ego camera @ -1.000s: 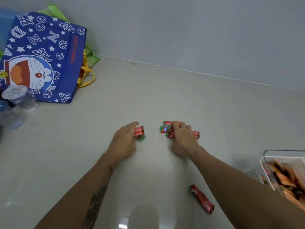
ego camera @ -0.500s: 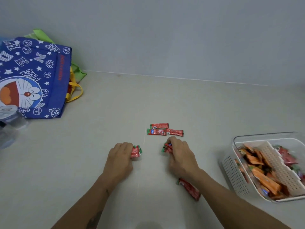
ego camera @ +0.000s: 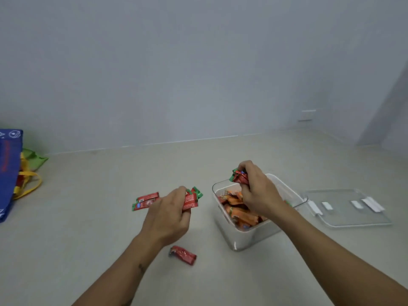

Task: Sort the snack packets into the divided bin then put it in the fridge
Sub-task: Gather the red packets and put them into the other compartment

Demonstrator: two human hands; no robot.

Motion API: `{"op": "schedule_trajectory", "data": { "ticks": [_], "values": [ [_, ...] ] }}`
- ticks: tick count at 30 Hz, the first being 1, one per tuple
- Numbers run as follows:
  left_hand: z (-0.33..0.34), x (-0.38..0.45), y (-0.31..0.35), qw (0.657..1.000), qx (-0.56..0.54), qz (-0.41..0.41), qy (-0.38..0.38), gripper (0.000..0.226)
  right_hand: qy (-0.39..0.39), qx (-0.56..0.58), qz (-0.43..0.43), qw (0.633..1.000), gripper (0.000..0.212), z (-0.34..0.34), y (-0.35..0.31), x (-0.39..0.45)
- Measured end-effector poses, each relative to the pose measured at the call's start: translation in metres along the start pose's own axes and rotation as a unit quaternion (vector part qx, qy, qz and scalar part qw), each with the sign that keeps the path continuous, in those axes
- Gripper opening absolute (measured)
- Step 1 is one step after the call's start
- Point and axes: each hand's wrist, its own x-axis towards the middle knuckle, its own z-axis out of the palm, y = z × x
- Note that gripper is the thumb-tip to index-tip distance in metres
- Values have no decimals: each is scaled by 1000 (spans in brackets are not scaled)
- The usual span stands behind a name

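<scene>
1. The left hand (ego camera: 170, 217) clutches a small bunch of red packets (ego camera: 191, 198) above the worktop (ego camera: 88, 217).
2. The right hand (ego camera: 257, 193) pinches more red packets (ego camera: 239, 176) over the clear bin (ego camera: 242, 239) (orange packets (ego camera: 240, 214) inside).
3. Two loose packets (ego camera: 144, 200) lie behind the left hand, one packet (ego camera: 183, 257) nearer.
4. One clear lid (ego camera: 348, 206) lies right of the bin.

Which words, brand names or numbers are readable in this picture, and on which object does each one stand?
None can be read.
Blue fabric tote bag: red lettering down its edge, too blurred.
Red foil snack packets lying on the counter: small printed labels, too blurred.
Red packets held in the left hand and right hand: print illegible.
</scene>
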Motion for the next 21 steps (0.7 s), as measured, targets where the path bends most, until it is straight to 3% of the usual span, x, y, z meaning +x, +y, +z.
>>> {"op": "schedule_trajectory", "data": {
  "ticks": [7,12,16,21],
  "values": [
    [24,33,75,998,-2,36,-57,20,-39,-39,106,993,36,-32,73,2],
    [45,50,119,996,1,6,-92,17,-124,-38,139,982,50,-42,111,-3],
    [68,63,143,994,1,-37,-106,16,-178,-33,110,977,59,-67,127,-15],
    [102,86,168,987,-11,-100,-126,17,-289,-193,6,938,53,-89,147,-41]
  ]
}}
